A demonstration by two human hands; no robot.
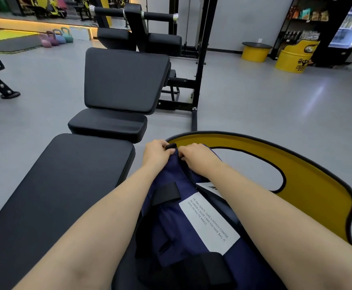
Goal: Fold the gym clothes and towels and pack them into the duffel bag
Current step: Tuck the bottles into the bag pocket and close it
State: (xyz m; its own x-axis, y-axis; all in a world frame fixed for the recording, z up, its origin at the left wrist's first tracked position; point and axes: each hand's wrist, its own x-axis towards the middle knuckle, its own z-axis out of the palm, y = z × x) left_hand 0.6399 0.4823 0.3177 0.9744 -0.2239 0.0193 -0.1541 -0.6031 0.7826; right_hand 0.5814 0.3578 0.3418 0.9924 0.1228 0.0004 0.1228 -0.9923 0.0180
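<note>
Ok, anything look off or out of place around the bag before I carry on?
Nothing stands out. The navy duffel bag lies in front of the person, both hands gripping its far end: left hand, right hand. No clothes or towels are in view, and the bench beside it is bare. No tears or spills show.

Grey gym floor (pixel 254 105); black padded benches (pixel 124 80); 4 kettlebells (pixel 57 37); yellow drum seats (pixel 292 57)

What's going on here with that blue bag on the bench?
A person is working at the far end of a navy duffel bag that lies between a black bench and a yellow panel. Both hands grip that end: the left hand at a black tab, the right hand on the fabric. No loose clothes or towels are visible.
</note>
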